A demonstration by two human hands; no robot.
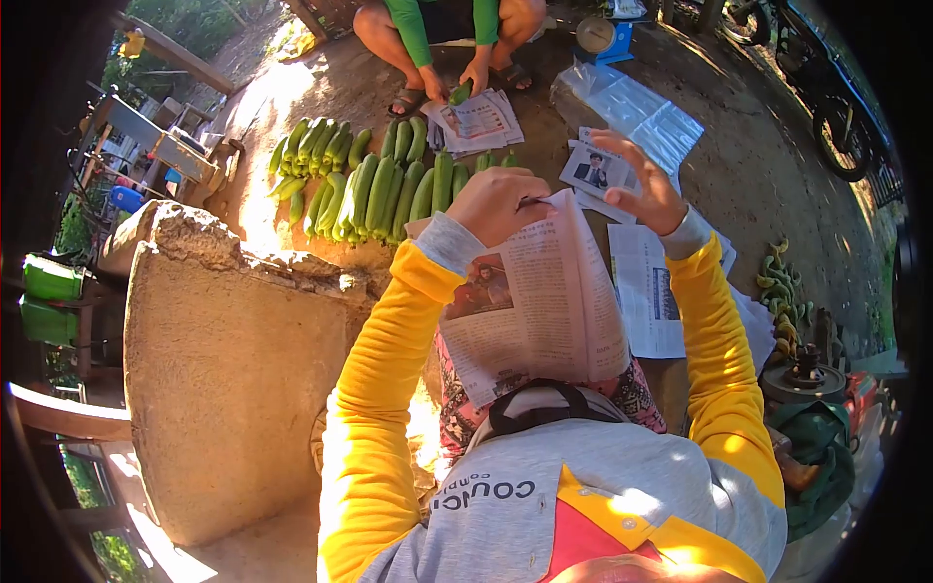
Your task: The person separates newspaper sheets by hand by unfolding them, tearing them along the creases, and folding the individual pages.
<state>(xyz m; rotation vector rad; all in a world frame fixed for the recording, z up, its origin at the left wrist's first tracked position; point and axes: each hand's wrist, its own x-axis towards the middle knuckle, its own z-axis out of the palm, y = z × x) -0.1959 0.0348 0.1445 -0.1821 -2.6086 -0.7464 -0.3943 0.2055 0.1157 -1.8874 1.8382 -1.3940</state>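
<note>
My left hand [504, 202] is closed at the top edge of a newspaper sheet [544, 291], which hangs over my lap. A small dark thing shows by its fingertips, too small to make out. To the right, my right hand [643, 185] is raised with its fingers apart, holding nothing. Beneath it lie more newspaper sheets [643, 291] on the ground. Rows of long green cucumber-like vegetables [384, 199] lie beyond my left forearm.
A person in green sleeves [413, 39] squats opposite, holding a green vegetable [461, 92] over a newspaper stack [476, 123]. Clear plastic bags [632, 107] lie near a blue scale [604, 44]. A large concrete block [233, 379] stands at left; curved green pods [779, 282] lie at right.
</note>
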